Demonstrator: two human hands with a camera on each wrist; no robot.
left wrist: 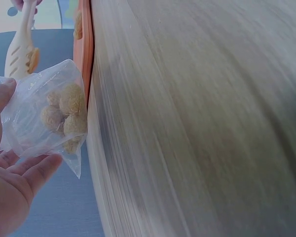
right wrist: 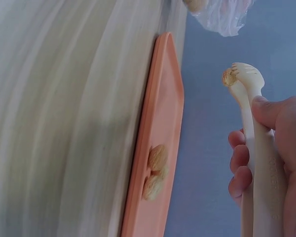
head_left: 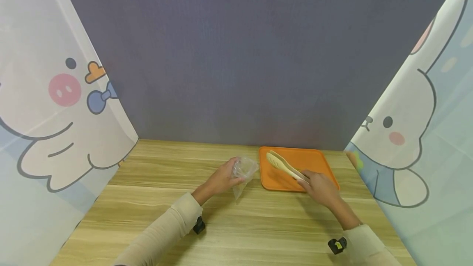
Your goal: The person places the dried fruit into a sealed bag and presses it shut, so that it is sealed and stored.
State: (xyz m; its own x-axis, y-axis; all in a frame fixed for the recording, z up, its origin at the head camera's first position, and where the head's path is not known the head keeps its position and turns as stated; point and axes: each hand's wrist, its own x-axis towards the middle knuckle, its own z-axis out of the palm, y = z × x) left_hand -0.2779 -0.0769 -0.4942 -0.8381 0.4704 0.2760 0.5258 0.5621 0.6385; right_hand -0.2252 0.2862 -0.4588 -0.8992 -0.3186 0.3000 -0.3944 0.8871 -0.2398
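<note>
My left hand (head_left: 223, 179) grips a clear plastic bag (head_left: 245, 167) between thumb and fingers, to the left of an orange tray (head_left: 312, 160). Inside the bag, several walnut-like tan balls (left wrist: 73, 99) bunch together, as the left wrist view shows. Over the tray, my right hand (head_left: 320, 188) holds cream-coloured tongs (head_left: 282, 165) by the handles, their slotted heads pointing toward the bag side. One walnut-like piece (right wrist: 229, 77) is pinched between the heads. Two more walnut-like pieces (right wrist: 157, 157) lie on the tray in the right wrist view.
The wood-grain table (head_left: 162, 212) runs back to a dark grey panel (head_left: 221, 60). Printed cartoon sheets (head_left: 37, 106) close off the left and right sides. A small black device (head_left: 337, 245) is worn at the right wrist.
</note>
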